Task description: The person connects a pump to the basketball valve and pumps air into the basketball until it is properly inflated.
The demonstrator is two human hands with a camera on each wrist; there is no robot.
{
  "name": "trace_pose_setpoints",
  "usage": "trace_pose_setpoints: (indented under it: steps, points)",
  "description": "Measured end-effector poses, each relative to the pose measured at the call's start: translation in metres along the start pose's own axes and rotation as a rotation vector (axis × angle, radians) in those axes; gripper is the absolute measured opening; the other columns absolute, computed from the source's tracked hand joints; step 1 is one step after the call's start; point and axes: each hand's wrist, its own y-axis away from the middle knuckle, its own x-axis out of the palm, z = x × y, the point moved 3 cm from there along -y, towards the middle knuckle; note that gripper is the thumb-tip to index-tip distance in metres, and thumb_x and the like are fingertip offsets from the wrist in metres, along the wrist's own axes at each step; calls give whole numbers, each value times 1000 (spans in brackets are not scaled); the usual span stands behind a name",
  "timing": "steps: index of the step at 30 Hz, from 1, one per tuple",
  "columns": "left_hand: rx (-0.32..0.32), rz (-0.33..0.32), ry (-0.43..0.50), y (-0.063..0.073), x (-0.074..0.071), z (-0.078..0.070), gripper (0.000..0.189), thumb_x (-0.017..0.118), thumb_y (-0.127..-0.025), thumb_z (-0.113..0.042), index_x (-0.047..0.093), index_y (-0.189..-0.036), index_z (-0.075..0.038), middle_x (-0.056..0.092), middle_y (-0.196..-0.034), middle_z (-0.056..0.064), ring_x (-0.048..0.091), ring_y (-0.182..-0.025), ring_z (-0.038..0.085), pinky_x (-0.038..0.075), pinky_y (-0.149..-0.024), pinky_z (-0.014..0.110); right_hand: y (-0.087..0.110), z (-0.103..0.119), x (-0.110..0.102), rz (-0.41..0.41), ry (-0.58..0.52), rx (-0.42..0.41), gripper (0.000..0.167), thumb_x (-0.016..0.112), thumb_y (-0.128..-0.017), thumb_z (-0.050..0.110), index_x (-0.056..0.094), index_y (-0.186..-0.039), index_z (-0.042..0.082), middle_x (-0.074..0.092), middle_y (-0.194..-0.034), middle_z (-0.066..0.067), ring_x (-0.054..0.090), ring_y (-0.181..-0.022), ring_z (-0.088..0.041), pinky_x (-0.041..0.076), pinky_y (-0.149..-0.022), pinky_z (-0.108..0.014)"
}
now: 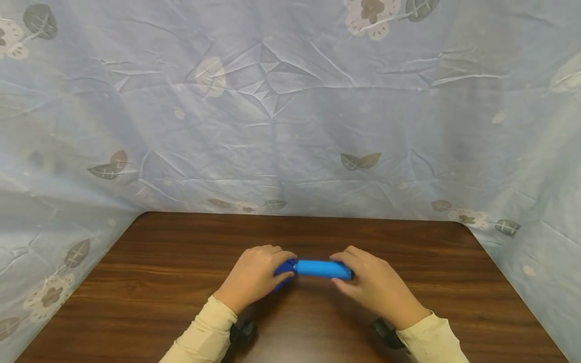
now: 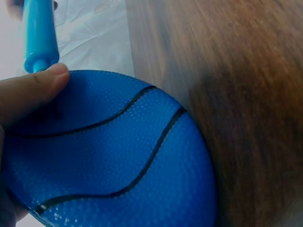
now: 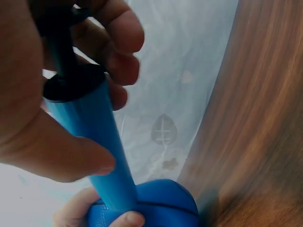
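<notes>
A dark blue ball with black seam lines looks partly flattened and dented in the left wrist view. My left hand pinches it at its edge, thumb on the near face. Against the ball stands the nozzle end of a light blue ball pump; the needle itself is hidden. The pump's far end is in my right hand, which grips it with the thumb along the barrel and the fingers curled by the black plunger handle. The plunger rod is partly drawn out.
Both hands are over the dark wooden table. A pale patterned cloth hangs behind the table and along both sides. Black wrist-worn devices sit below each wrist.
</notes>
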Motion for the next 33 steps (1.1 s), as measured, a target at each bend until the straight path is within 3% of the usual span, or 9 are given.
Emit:
trace_pose_setpoints:
  steps: [8,17,21,27,33]
  points:
    - [-59,93,17,-1,1,0,33,87,-85,-31,76,-114,-21,74,-101,-8,70,-91,12,61,-80,35,4,-5,-1,69,74,59,31,90,-80,27,72,-103,18,52,-84,17,44,-70,1,43,-59,-18]
    - [-78,94,33,1,0,4,37,87,-86,-33,75,-119,-22,70,-109,-8,66,-101,15,58,-90,39,5,-7,0,146,82,100,30,88,-83,31,72,-105,18,58,-88,16,48,-73,-1,49,-63,-23]
    - [-98,126,43,2,-2,8,47,85,-86,-39,71,-127,-22,70,-116,-6,66,-108,17,56,-95,42,6,-8,-1,151,72,130,31,88,-83,29,71,-106,17,63,-91,15,53,-76,-1,53,-67,-27]
    - [-191,235,110,9,-7,21,75,86,-80,-50,59,-144,-22,64,-130,1,62,-119,28,54,-99,52,7,-11,-3,161,71,182,27,88,-83,28,71,-102,20,62,-89,17,52,-75,0,53,-67,-28]
    - [-292,313,188,15,-12,34,90,90,-75,-50,51,-150,-22,60,-136,2,62,-119,27,57,-92,51,8,-20,-4,193,47,231,27,87,-84,28,74,-106,19,66,-94,18,57,-80,0,56,-74,-32]
